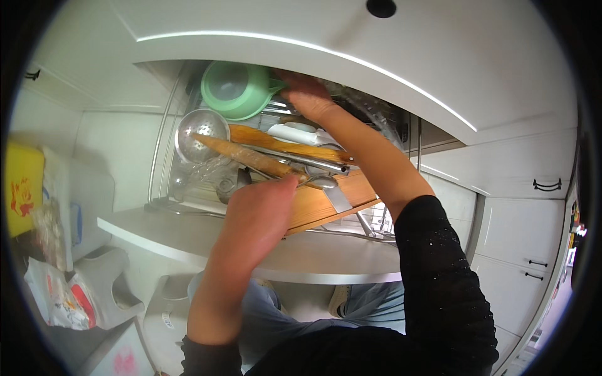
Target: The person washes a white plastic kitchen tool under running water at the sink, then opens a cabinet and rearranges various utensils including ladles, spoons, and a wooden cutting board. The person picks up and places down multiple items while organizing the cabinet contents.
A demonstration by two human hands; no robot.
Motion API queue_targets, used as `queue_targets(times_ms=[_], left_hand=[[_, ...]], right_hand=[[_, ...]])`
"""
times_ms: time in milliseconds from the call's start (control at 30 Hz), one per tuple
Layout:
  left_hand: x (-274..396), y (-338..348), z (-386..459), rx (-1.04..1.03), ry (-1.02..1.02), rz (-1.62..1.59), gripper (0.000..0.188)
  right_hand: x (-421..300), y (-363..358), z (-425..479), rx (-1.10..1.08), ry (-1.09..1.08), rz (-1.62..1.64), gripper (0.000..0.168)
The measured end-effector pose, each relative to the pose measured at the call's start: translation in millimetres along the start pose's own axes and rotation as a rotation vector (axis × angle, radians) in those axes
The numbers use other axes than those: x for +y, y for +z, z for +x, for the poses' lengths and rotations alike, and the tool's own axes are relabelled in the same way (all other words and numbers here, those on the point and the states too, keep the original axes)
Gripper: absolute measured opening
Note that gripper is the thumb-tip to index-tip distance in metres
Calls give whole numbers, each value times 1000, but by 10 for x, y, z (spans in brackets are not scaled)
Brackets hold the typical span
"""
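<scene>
A wire pull-out drawer (162, 136) full of kitchen tools lies before me. My left hand (261, 204) is at the lower end of a tapered wooden rolling pin (254, 157) and over the left end of a wooden box or board (324, 202). Its fingertips are hidden, so its grip is unclear. My right hand (308, 96) reaches to the back of the drawer, beside the handle of a green bowl-shaped strainer (249, 110). Its fingers are in shadow under the cabinet edge. A metal skimmer (200, 134), a wooden spatula (254, 136) and a metal spoon (322, 182) lie between the hands.
The white counter front (301, 51) overhangs the drawer's back. Clear plastic wrapping (376, 110) lies at the right rear. The drawer front (329, 256) stands close to my legs. At left are a grey plastic stool (106, 286) and a yellow package (23, 188).
</scene>
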State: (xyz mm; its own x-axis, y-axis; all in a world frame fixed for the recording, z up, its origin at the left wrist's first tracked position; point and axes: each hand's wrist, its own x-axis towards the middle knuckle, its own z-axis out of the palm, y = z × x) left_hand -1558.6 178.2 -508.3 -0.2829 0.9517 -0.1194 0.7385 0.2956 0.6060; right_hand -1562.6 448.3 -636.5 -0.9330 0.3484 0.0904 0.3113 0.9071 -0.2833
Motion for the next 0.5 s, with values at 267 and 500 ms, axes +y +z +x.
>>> queue_targets(times_ms=[267, 500], left_hand=[[15, 30, 63, -2, 13, -4, 12], [17, 48, 108, 11, 44, -15, 13]], right_hand=[[562, 620, 184, -248, -220, -553, 52], [943, 1118, 214, -195, -36, -1036, 53]])
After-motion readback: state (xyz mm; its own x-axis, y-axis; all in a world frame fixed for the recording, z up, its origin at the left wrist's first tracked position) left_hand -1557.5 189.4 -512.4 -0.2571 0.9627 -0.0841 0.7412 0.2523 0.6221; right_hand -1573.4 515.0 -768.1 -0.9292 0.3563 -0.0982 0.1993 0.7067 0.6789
